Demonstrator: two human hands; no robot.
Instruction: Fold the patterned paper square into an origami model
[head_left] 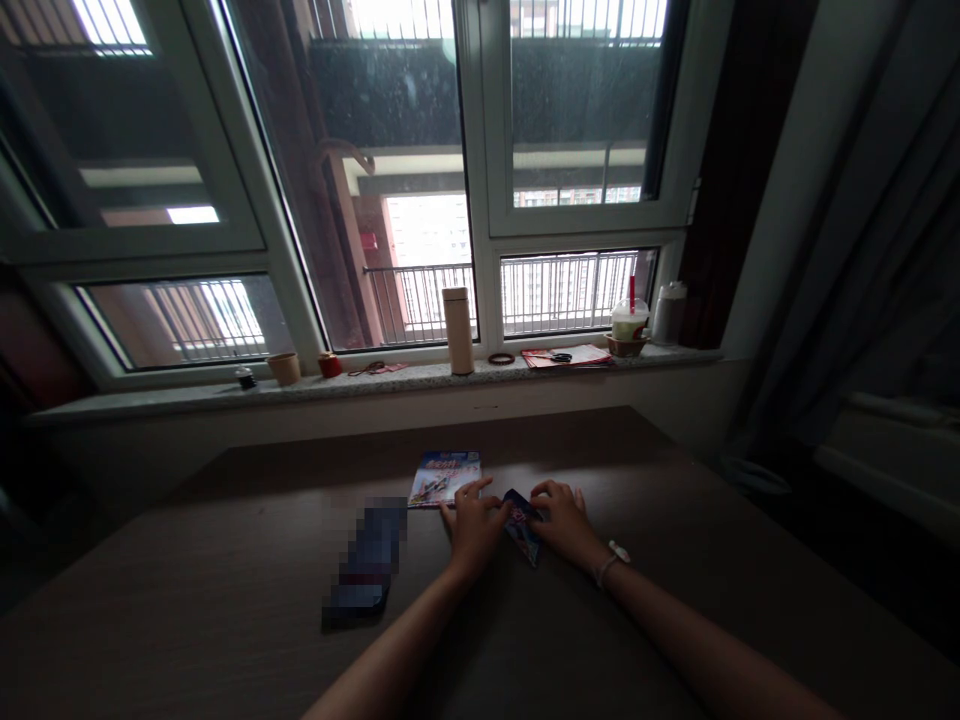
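My left hand and my right hand rest on a dark wooden table, both with bent fingers pressing a small dark printed sheet of paper between them. The paper lies on the table, tilted, with pink and blue marks on it. A white bracelet sits on my right wrist. Just beyond my left hand lies a colourful flat packet with a picture on it.
A dark flat object, blurred out, lies left of my hands. The windowsill holds a beige tall flask, small cups, scissors on red paper, a drink cup with a straw. Curtains hang at right.
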